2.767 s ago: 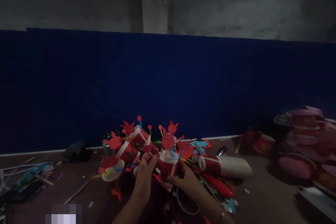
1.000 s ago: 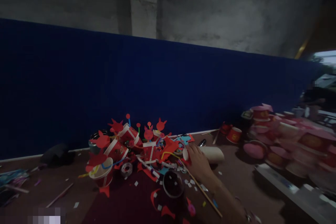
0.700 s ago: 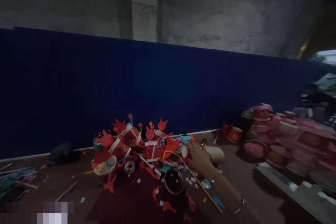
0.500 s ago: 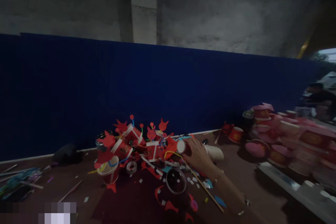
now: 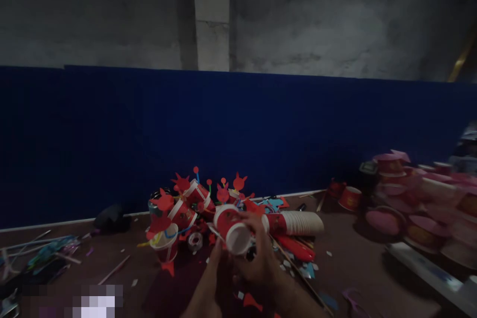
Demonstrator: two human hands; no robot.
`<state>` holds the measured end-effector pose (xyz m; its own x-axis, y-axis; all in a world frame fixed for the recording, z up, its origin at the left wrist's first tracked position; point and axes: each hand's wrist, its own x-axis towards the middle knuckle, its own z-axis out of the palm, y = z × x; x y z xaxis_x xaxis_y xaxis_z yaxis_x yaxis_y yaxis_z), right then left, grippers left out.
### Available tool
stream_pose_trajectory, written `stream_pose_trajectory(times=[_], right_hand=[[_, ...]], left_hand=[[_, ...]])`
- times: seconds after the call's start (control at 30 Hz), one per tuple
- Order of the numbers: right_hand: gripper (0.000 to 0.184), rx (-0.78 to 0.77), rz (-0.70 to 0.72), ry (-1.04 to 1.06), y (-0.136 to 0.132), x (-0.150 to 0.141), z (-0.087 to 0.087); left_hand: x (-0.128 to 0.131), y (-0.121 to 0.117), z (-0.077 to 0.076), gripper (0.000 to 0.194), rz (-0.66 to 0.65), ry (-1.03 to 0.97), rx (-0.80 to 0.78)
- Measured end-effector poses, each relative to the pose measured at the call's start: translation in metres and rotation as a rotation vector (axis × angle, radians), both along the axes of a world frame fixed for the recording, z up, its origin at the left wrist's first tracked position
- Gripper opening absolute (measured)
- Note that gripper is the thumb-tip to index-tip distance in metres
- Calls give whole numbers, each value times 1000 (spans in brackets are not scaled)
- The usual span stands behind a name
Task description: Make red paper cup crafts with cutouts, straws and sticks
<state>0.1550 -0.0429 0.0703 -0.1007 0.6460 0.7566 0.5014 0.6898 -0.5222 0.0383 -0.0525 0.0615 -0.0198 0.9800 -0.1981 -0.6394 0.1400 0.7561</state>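
My right hand is closed around a red and white paper cup, tilted with its white round end toward me. My left hand is raised just below and left of this cup. Its fingers are dark and partly hidden, so I cannot make out whether it grips anything. Right behind my right hand lies a stack of nested paper cups on its side. To the left of the held cup sits a cluster of red cups with paper animal cut-outs, including an upright cup with bent straws.
A roll of tape, paper scraps and a wooden stick lie around my hands. Pink and red cup crafts are heaped at the right beside a long white box. A blue panel stands behind everything.
My right hand has brought a paper cup from the stack's end leftward and nearer. My left hand has come into view beside it. The whole scene has shifted slightly right.
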Motion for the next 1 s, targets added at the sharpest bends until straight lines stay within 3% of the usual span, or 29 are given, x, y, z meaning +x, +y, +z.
stream_pose_trajectory(times=[0.03,0.13,0.23,0.33,0.47,0.57,0.83,1.0], right_hand=[[52,10,65,-87,-2,-5,-6],[52,-69,66,-289,1,-1,-24],[31,-215,-123,-414,15,17,-38],[24,-353,-287,-512,28,31,-51],[28,-445,-304,-553,33,35,-63],[31,-424,-254,-515,31,33,-65],[30,-485,-271,-486,28,32,-74],[14,-472,-314,-436,37,35,-84]], left_hand=[[1,7,-3,32,0,-23,-7],[-11,16,-23,36,-2,-39,12],[-31,23,-51,49,101,-28,54],[-41,35,-78,57,265,105,80],[-43,48,-100,61,309,241,66],[-45,50,-103,63,307,297,72],[-42,42,-92,59,282,305,115],[-41,45,-97,56,286,262,91]])
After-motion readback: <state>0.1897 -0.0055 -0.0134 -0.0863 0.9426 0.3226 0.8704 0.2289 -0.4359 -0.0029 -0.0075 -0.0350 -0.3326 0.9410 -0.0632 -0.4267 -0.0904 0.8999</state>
